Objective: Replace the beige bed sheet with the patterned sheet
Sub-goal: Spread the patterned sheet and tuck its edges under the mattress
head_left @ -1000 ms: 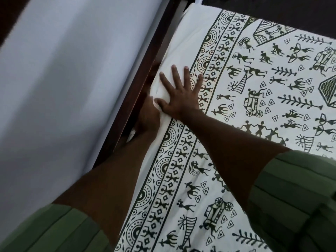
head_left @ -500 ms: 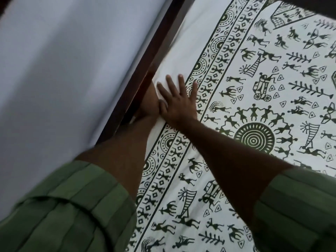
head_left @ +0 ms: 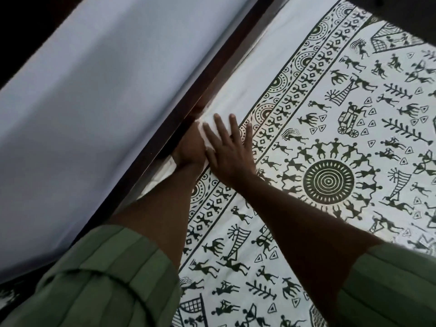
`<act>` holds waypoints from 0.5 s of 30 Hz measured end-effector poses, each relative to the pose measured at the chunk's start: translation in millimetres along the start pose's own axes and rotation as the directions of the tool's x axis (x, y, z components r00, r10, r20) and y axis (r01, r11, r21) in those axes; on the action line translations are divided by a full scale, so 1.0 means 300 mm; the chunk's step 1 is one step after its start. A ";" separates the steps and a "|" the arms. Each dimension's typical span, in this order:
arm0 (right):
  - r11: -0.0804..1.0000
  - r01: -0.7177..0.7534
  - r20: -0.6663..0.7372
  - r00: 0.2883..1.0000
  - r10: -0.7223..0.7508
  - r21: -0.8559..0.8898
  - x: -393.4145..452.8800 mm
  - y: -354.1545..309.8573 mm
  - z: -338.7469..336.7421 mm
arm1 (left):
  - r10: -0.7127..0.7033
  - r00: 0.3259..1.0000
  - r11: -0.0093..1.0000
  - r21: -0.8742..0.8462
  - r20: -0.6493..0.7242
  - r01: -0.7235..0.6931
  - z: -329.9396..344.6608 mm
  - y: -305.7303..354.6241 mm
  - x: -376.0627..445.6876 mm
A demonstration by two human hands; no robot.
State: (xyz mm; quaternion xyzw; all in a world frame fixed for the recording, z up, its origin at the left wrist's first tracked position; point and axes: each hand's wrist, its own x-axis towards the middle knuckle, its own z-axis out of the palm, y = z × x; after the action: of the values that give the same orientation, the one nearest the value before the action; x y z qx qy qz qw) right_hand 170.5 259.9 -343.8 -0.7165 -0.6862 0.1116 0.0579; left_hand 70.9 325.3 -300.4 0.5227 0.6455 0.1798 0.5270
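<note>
Patterned sheet (head_left: 330, 161) smooth under flat right hand (head_left: 230, 153).

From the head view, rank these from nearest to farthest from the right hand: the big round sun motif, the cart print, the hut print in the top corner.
Measured from the right hand, flat on the patterned sheet:
1. Sun motif, just right of the hand.
2. Cart print, farther right and up.
3. Hut print, top right corner.
</note>
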 end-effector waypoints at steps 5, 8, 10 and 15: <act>0.994 0.096 0.034 0.995 -0.094 -0.051 0.047 0.010 0.018 | 0.118 0.991 0.974 -0.186 -0.060 -0.127 -0.014 -0.077 0.028; 0.997 0.051 0.086 0.995 -0.047 -0.049 0.078 -0.009 0.019 | 0.385 0.869 0.876 0.419 -0.311 -0.238 -0.058 -0.068 -0.048; 0.998 0.006 0.127 0.992 0.002 -0.062 0.095 -0.036 0.001 | 0.615 0.762 0.603 0.744 -0.204 -0.287 -0.074 -0.178 -0.052; 0.997 -0.058 0.210 0.975 0.067 -0.050 0.122 -0.110 -0.057 | 0.568 0.714 0.721 0.666 -0.410 -0.190 -0.112 -0.321 -0.203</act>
State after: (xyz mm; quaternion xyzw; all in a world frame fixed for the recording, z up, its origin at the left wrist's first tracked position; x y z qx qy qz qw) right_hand 143.9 299.2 -322.3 -0.7229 -0.6678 0.1740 -0.0344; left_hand -11.4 245.9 -333.1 0.7015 0.6691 0.2372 0.0625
